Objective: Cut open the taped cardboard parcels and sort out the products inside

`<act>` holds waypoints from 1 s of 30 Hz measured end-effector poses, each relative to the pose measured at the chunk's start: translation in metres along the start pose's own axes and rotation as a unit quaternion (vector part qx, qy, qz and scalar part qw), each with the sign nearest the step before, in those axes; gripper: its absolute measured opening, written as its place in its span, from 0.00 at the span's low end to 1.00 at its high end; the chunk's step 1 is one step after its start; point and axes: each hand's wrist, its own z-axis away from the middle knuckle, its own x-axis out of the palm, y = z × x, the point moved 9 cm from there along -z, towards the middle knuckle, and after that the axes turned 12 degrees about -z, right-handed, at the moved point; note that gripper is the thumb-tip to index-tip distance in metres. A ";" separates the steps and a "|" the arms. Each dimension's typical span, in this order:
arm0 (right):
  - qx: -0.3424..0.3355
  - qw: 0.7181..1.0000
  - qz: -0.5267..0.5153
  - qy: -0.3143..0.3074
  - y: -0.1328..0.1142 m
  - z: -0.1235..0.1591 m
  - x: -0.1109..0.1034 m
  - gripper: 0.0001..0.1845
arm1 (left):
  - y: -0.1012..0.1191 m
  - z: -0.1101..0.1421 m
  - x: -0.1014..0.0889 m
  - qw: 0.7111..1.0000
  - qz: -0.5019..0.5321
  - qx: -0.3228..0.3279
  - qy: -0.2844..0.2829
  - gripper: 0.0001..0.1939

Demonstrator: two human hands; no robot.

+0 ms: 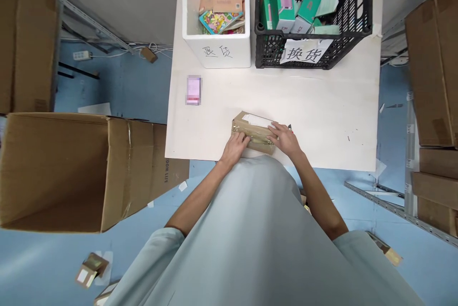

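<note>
A small brown cardboard parcel (252,129) wrapped in clear tape, with a white label on top, lies near the front edge of the white table (322,115). My left hand (234,147) grips its near left corner with the fingers curled onto it. My right hand (286,139) lies on its right end, fingers pressed against the top and side. Both hands hold the parcel down on the table.
At the back stand a white foam box (216,48) with colourful packets and a black plastic crate (354,15) with green boxes, each with a handwritten label. A pink phone (193,89) lies at the left. A large open carton (71,167) sits on the floor to the left; cartons on shelves stand at the right.
</note>
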 end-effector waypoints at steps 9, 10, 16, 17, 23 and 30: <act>0.017 0.999 -0.031 -0.041 0.016 -0.025 -0.010 0.29 | -0.006 -0.006 0.004 0.998 0.047 -0.041 0.032 0.17; 0.018 0.998 -0.034 -0.041 0.018 -0.029 -0.010 0.30 | -0.007 -0.009 0.002 0.997 0.046 -0.048 0.035 0.18; 0.039 0.999 0.004 -0.019 0.017 -0.037 -0.015 0.32 | 0.007 -0.026 -0.032 0.995 0.044 -0.034 0.082 0.25; 0.044 0.999 0.012 -0.017 0.016 -0.035 -0.014 0.32 | 0.017 -0.030 -0.036 0.996 0.044 -0.008 0.083 0.28; 0.046 0.998 0.033 -0.032 0.017 -0.019 -0.008 0.29 | 0.073 -0.061 -0.028 0.994 0.032 0.105 0.011 0.23; 0.047 0.997 -0.006 -0.052 0.019 -0.013 -0.002 0.30 | 0.083 -0.065 -0.021 0.993 0.009 0.118 0.006 0.15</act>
